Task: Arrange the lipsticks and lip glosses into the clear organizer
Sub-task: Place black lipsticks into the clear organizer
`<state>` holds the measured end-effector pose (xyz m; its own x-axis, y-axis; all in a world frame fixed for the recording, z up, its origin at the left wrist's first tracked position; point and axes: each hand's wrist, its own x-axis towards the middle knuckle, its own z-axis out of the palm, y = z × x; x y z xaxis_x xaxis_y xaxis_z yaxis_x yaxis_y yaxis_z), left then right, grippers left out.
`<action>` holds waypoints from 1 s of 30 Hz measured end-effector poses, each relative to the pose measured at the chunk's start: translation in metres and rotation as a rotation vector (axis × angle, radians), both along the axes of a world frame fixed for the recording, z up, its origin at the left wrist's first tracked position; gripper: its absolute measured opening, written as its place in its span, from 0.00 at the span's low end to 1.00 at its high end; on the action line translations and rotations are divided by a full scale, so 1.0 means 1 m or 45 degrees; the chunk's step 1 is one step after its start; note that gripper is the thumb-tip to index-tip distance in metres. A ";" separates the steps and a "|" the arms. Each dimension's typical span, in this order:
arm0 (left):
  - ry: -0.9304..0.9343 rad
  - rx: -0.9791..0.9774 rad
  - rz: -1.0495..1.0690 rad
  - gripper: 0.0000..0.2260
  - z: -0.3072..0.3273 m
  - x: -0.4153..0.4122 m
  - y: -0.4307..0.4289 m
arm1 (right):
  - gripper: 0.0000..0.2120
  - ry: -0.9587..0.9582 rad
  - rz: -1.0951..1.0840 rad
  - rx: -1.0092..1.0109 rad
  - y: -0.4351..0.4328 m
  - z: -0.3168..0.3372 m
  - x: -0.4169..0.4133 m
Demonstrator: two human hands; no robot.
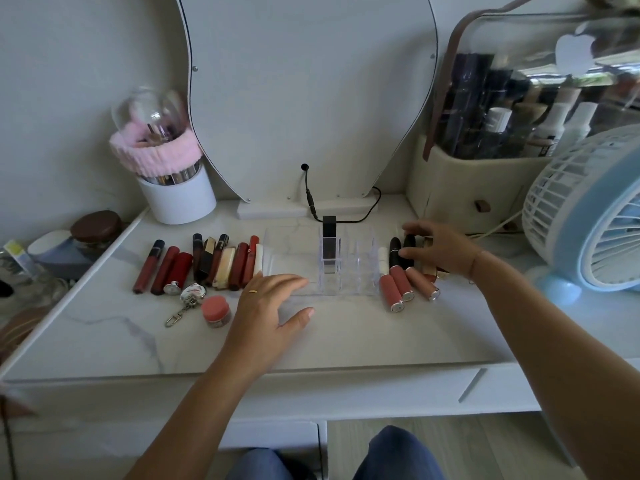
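Note:
A clear organizer (360,271) stands mid-table with one black square lipstick (329,233) upright in a back slot. Left of it lies a row of several red, brown and cream lipsticks and glosses (221,263). To the organizer's right lie black lipsticks (394,251) and pink gloss tubes (401,284). My left hand (270,306) rests flat on the table at the organizer's front left corner, fingers apart, holding nothing. My right hand (436,249) hovers over the right group, fingertips touching a black lipstick (409,242); no firm grip shows.
A small pink jar (216,311) and a keychain (188,299) lie front left. A white brush cup (176,195) stands back left, a mirror (308,98) behind, a black cable (311,202), a cosmetics case (502,150) and a blue fan (588,216) at right.

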<state>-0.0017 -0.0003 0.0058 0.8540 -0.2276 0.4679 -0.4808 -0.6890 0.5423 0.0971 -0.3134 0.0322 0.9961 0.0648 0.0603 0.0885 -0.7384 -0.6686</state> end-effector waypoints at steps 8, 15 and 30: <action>0.018 -0.009 -0.011 0.18 0.000 0.001 0.001 | 0.30 -0.128 -0.029 0.120 0.005 0.003 -0.002; 0.012 -0.005 -0.010 0.18 0.000 0.002 0.001 | 0.17 -0.324 -0.161 0.340 0.014 0.024 -0.008; -0.034 -0.022 -0.021 0.18 -0.003 0.002 0.002 | 0.11 -0.412 0.053 0.536 0.099 0.061 -0.004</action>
<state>0.0005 0.0018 0.0025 0.8374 -0.2331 0.4944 -0.5063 -0.6715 0.5411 0.0936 -0.2139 0.0935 0.9195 0.0078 0.3931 0.3625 -0.4037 -0.8400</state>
